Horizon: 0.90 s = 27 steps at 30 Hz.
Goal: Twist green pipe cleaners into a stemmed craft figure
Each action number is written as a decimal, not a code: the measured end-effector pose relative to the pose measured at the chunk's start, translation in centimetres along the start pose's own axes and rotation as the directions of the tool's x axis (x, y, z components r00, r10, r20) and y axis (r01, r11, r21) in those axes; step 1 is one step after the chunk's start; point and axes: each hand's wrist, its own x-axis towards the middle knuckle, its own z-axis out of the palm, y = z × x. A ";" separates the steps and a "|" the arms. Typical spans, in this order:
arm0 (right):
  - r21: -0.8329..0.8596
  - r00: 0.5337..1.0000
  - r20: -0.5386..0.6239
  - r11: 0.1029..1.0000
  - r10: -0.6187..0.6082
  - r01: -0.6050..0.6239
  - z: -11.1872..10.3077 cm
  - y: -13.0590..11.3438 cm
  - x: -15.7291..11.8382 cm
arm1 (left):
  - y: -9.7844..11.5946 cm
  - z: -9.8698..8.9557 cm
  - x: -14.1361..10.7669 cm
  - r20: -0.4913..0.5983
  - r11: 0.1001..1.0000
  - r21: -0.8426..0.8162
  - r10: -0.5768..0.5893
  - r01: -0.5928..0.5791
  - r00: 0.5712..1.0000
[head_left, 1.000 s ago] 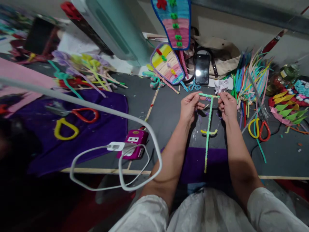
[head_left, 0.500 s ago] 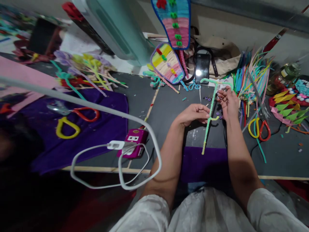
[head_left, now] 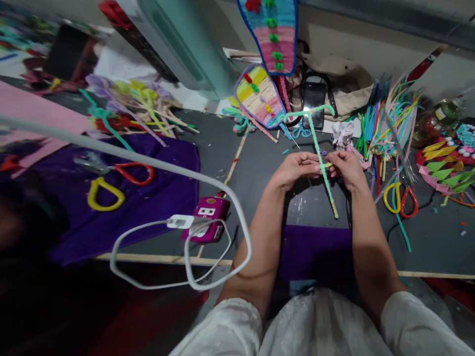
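A pale green pipe-cleaner stem (head_left: 314, 138), with a curved crosspiece on top and a yellowish lower tip, leans above the dark table. My left hand (head_left: 299, 169) pinches the stem from the left at its middle. From the right, my right hand (head_left: 348, 168) closes its fingers on the short yellow side piece (head_left: 328, 165) that sticks out there. The fingertips of both hands nearly meet at this joint. Small purple bits lie on the table behind the hands, partly hidden. A purple cloth (head_left: 315, 252) is below the stem, between my forearms.
Red-and-yellow scissors (head_left: 401, 198) and a bundle of pipe cleaners (head_left: 389, 118) lie to the right. A phone (head_left: 313, 104) and striped craft pieces (head_left: 260, 94) stand behind. At left are a magenta power outlet (head_left: 208, 220), a looping white cable (head_left: 245, 237) and a larger purple cloth (head_left: 166, 163).
The stem has tilted, its top swinging left and its lower tip right. My right hand has come down from the crosspiece to the yellow side piece. My left hand stays at the stem.
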 end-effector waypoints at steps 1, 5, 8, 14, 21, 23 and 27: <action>0.000 1.000 0.007 1.000 0.004 -0.004 0.0 0.0 0.0 | 0.0 0.0 0.0 -0.011 1.000 0.002 0.015 -0.015 1.000; -0.001 1.000 -0.009 1.000 0.017 -0.017 0.3 0.0 0.0 | -0.3 0.2 0.4 -0.040 0.997 0.021 0.081 -0.080 0.996; 0.008 0.997 -0.067 0.999 0.034 -0.034 0.6 0.1 0.1 | -0.6 0.3 0.6 -0.043 0.992 0.028 0.125 -0.124 0.991; 0.040 0.994 -0.106 0.999 0.035 -0.031 0.7 0.4 0.3 | -0.6 1.0 0.7 -0.121 0.987 0.011 0.163 -0.163 0.979; 0.074 0.990 -0.137 0.996 -0.030 0.040 0.8 0.4 0.4 | -0.6 1.1 0.9 -0.238 0.990 -0.113 0.055 -0.083 0.970; 0.092 0.993 -0.116 0.995 -0.021 0.032 0.9 0.3 0.4 | -0.7 0.9 1.0 -0.250 0.987 -0.129 0.060 -0.094 0.966; 0.135 0.997 -0.079 0.991 0.010 0.001 1.0 0.2 0.3 | -0.9 0.9 1.2 -0.267 0.982 -0.120 0.107 -0.143 0.958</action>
